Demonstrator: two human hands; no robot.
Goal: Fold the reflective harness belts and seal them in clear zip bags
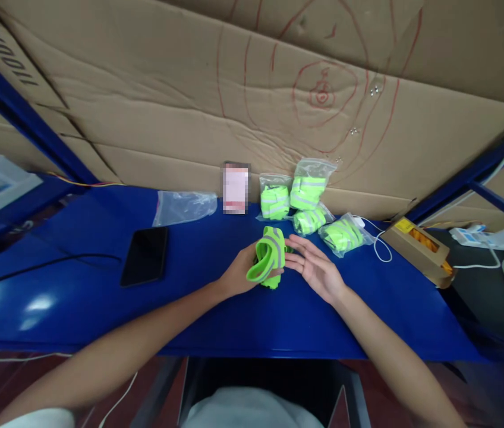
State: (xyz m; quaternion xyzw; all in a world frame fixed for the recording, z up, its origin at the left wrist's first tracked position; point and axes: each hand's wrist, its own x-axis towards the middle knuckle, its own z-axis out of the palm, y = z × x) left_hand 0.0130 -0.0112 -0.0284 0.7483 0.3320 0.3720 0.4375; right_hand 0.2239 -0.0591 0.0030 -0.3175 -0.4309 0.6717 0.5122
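A neon green reflective strap [271, 255] with grey stripes, partly rolled up, is held above the blue table [207, 315]. My left hand [241, 270] grips it from the left, its fingers largely hidden behind the roll. On the other side, my right hand [317, 267] has its fingers stretched out and apart, the tips at the roll's right edge. Whether those tips press on it I cannot tell. Behind the hands lie several clear bags of the same green straps, among them an upright bag [309, 187] and a flat one [345, 233].
An unfilled clear plastic bag [185, 207] lies at the back left, near a black phone or tablet [145, 257]. A blurred pinkish card [236, 188] leans on the cardboard wall [154, 107]. To the right are an open cardboard box [419, 252] and white cables [383, 249].
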